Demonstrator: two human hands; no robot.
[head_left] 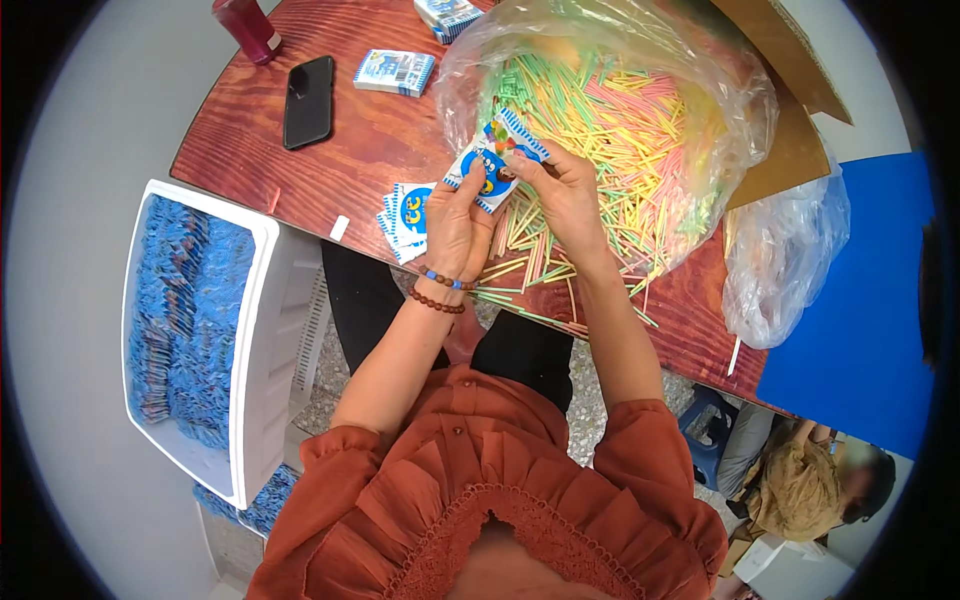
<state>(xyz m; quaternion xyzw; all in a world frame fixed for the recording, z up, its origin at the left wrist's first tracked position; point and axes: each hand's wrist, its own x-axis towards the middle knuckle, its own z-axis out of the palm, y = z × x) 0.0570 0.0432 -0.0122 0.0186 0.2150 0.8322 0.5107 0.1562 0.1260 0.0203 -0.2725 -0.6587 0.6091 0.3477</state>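
Above the table's near edge I hold a small blue-and-white printed packet (488, 178) in both hands. My left hand (457, 228) is closed on its lower left part, with the thumb lying across the front. My right hand (573, 207) pinches the packet's right side between thumb and fingers. Whether the packet's end is unsealed, I cannot tell. Several like packets (412, 212) lie fanned out beside my left wrist. Under and beyond my right hand spreads a heap of thin green, yellow and pink sticks (610, 140), partly spilling from a clear plastic bag (740, 110).
A white bin (258, 330) of blue packets stands left of the table (235, 135). A black phone (308, 102), a packet stack (394, 72) and a red bottle (246, 28) are at the far left. Cardboard (785, 150) flanks the bag; another person (805, 480) sits lower right.
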